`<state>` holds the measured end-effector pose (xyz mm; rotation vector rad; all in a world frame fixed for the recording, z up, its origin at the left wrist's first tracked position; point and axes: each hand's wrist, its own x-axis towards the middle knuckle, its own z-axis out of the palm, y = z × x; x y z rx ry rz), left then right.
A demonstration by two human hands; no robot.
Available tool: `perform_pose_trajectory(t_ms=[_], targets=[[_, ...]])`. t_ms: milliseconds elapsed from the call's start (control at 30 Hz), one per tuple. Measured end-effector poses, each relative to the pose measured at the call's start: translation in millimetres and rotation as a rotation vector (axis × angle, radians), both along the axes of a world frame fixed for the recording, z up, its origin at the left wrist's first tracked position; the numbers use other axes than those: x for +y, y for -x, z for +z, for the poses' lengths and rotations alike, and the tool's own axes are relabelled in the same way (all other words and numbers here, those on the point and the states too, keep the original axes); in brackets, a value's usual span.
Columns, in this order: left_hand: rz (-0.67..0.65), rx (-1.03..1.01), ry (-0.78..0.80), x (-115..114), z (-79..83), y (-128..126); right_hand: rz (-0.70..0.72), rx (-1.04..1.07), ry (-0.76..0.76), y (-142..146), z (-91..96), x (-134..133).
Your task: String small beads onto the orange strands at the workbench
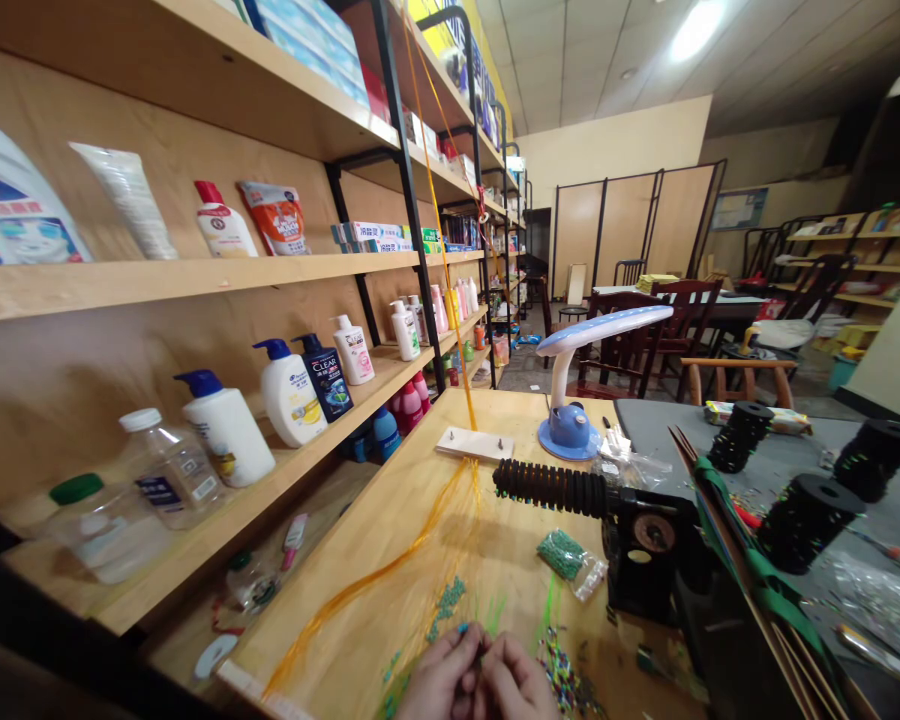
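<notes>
At the bottom edge of the view, my left hand [439, 675] is closed in a pinch, with a small teal bead [463, 628] showing at its fingertips. Right beside it, my right hand [514, 678] is also pinched, fingertips nearly touching the left; what it grips is hidden. Just beyond the hands, loose teal beads [448, 600] lie on the wooden table. Orange threads [390, 570] run across the tabletop from a white clamp plate [474, 444] with two bolts. Light-green threads [549, 603] and mixed coloured beads [570, 672] lie to the right of my hands.
A bag of green beads [562, 553] lies near a black machine with a ribbed roller [551, 487]. Behind it stands a blue desk lamp [568, 430]. Black spools [810, 515] stand at right. Shelves with bottles [292, 395] line the left side. Orange cord [442, 240] rises from the plate.
</notes>
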<state>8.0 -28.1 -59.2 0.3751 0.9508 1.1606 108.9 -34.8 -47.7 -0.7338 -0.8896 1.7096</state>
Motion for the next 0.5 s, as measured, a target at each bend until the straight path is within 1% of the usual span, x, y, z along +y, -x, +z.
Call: perform_pose_trajectory(t_ms=[200,367,500], targets=[[0.011,0.01,-0.003,-3.8,10.9,-2.4,-0.025,-0.043,-0.003,0.9,-8.1,1.7],[0.01,0.074,-0.055,-4.3,27.0,-3.3,-0.032,-0.126,-0.016,-1.1,-13.4,4.7],[0.015,0.132,-0.103,0.5,39.9,-0.5,-0.049,-0.14,-0.021,-0.1,-14.7,5.7]])
